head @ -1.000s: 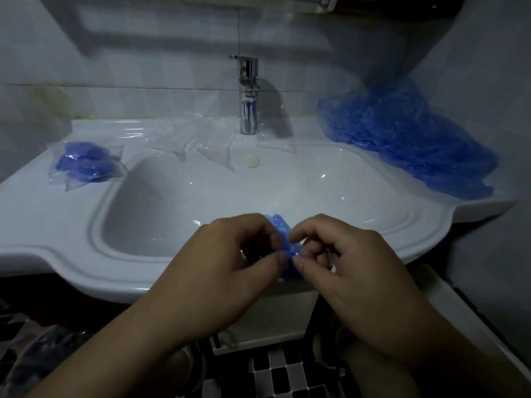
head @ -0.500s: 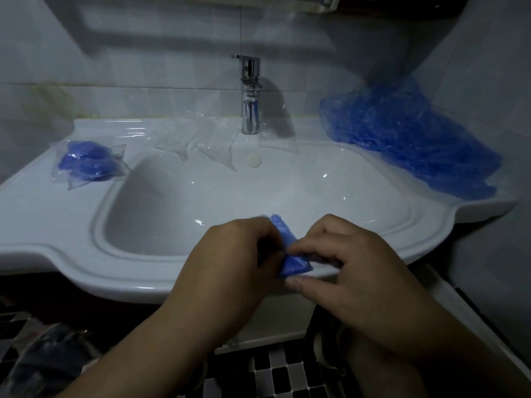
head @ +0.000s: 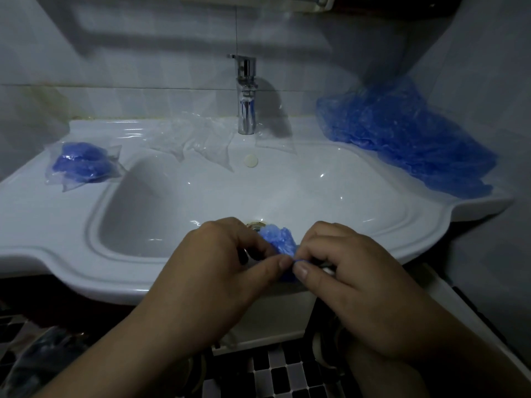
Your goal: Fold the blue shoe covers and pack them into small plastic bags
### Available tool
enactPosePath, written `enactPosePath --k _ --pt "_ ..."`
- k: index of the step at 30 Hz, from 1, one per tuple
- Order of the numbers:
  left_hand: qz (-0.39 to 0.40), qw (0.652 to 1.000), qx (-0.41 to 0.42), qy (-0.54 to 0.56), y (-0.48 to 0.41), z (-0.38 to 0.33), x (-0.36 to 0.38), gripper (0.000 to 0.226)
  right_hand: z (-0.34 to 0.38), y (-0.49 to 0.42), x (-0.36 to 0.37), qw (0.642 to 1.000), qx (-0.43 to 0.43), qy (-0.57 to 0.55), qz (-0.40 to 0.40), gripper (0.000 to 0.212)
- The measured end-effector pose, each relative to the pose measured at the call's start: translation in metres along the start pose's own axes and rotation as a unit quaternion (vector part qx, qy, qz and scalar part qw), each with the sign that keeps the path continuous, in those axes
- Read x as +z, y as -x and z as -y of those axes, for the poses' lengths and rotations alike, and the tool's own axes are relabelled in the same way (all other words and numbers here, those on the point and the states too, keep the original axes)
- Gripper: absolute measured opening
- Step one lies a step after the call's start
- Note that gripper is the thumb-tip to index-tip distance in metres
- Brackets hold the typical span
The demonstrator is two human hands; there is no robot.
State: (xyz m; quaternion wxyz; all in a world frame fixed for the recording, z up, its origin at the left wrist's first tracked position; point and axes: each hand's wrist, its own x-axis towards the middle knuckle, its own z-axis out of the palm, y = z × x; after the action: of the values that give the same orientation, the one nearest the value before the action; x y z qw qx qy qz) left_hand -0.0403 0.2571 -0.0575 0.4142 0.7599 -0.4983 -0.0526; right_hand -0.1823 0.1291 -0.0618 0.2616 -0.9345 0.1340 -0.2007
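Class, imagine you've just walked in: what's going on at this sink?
A person's left hand and right hand pinch one blue shoe cover over the front of the sink, apparently folding it small. One filled bag lies on the left ledge, empty clear bags lie by the tap, and a pile of loose covers waits on the right.

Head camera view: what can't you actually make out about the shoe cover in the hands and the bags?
Head view only.
- blue shoe cover: mostly hidden by the left hand and right hand; fold state unclear.
- packed bag: dim, crumpled; covers inside uncountable.
- empty clear bags: transparent, overlapping; number unclear.
- sink drain: largely behind the hands.
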Motion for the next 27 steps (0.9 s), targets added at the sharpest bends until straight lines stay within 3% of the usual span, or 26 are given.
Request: enactPosePath --k 3,5,9,11,14,17,23,25,27 --pt "-0.015 1.000 -0.018 -0.020 0.000 -0.003 0.003 0.013 0.003 -0.001 0.002 1.000 0.010 -0.001 -0.001 0.022" --pt "-0.014 0.998 -0.030 -0.044 0.000 -0.005 0.006 0.021 0.003 -0.001 0.003 0.999 0.025 -0.014 -0.015 0.020" --pt "-0.011 0.995 -0.019 -0.102 -0.001 -0.006 0.013 0.023 0.000 -0.002 0.003 0.993 0.050 -0.048 -0.096 0.012" --pt "-0.006 0.993 -0.016 -0.120 -0.001 -0.003 0.014 0.022 0.001 -0.002 0.002 0.993 0.023 -0.028 -0.114 0.013" --pt "-0.011 0.992 -0.014 -0.127 -0.001 -0.001 0.015 0.019 0.003 -0.001 0.000 0.997 -0.030 -0.034 -0.056 0.007" --pt "-0.033 0.993 -0.023 -0.112 -0.002 0.000 0.015 0.016 -0.002 -0.002 -0.001 1.000 -0.019 -0.012 -0.011 0.022" --pt "0.025 0.996 0.014 -0.086 -0.001 0.000 0.004 0.023 -0.006 -0.003 0.000 0.999 -0.003 -0.024 -0.029 0.007" --pt "0.059 0.996 0.019 -0.066 -0.001 -0.001 -0.004 0.036 -0.005 -0.003 0.000 0.999 0.006 -0.025 -0.028 0.012" --pt "0.070 0.996 0.006 -0.054 -0.002 -0.003 -0.007 0.031 -0.004 -0.004 0.000 0.999 0.019 -0.030 -0.028 0.016"
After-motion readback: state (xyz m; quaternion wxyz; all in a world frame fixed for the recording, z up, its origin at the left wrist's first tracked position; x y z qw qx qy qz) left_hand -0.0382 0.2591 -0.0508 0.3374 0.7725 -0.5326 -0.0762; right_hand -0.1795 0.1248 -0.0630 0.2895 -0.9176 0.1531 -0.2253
